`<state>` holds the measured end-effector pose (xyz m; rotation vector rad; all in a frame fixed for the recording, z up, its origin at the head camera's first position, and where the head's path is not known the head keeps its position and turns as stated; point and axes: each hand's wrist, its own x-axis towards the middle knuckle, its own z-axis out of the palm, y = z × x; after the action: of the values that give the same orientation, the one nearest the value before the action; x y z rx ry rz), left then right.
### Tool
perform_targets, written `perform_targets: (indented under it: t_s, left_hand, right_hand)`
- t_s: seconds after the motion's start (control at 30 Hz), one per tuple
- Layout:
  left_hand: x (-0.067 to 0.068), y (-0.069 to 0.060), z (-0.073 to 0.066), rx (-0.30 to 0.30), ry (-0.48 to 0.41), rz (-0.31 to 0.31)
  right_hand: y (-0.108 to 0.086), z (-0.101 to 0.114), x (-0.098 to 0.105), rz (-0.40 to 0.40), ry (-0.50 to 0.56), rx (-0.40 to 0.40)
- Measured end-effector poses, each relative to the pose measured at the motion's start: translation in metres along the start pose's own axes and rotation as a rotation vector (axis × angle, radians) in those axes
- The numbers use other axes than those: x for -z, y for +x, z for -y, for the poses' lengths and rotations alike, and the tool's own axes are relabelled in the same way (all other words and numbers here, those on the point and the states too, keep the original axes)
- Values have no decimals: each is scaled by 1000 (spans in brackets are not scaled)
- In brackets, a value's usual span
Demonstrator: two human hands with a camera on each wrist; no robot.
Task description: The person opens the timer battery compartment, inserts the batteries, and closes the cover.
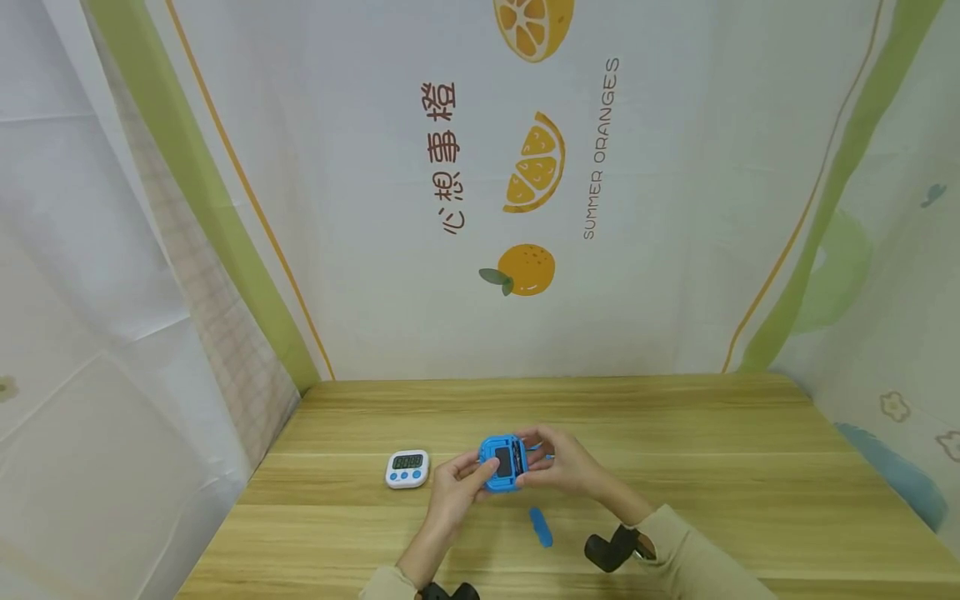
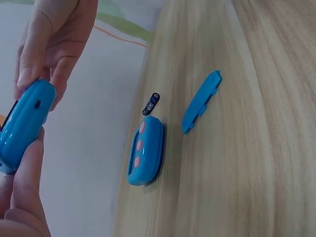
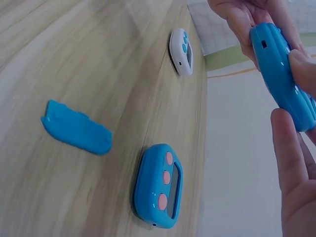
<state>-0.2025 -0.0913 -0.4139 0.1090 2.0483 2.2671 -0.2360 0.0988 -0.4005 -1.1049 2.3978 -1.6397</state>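
Both hands hold a blue kitchen timer (image 1: 491, 440) above the table, its back turned up. The left hand (image 1: 452, 493) grips its left side, with the thumb on the back. At its right edge, the right hand (image 1: 564, 463) pinches it between thumb and fingers. Along the right of the back runs an open battery slot (image 1: 518, 457) with something dark inside, too small to tell. A loose blue battery cover (image 3: 78, 127) lies on the table below the hands. The wrist views show the held timer edge-on, so its face is hidden.
A second blue timer (image 3: 152, 185) with pink buttons lies on the table, mostly behind the right hand in the head view. Beside it lies a dark battery (image 2: 151, 103). Further left sits a white timer (image 1: 407, 478) with blue buttons. A printed curtain (image 1: 645, 317) hangs behind the table.
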Motion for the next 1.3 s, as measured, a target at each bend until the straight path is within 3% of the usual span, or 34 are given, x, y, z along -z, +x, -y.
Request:
perform_targets:
  t_s: [0.23, 0.43, 0.63, 0.77, 0.93, 1.13, 1.3]
  left_hand:
    - [-3, -1, 0, 1, -1, -14]
    - [-2, 3, 9, 6, -29, -1]
    - [5, 12, 27, 13, -28, 5]
    - [8, 12, 23, 12, -8, -5]
    - [12, 11, 14, -3, 26, -47]
    - [15, 14, 17, -5, 48, -76]
    - [14, 12, 15, 0, 55, -55]
  right_hand:
    - [-1, -4, 0, -2, 29, -69]
    - [-2, -26, -5, -9, 15, -84]
    - [-3, -43, -4, 35, 57, -51]
    - [-7, -43, 1, 88, 101, -3]
    - [-20, -48, 1, 149, 129, -99]
    - [-37, -62, -8, 191, 103, -254]
    - [-43, -71, -12, 200, 94, -279]
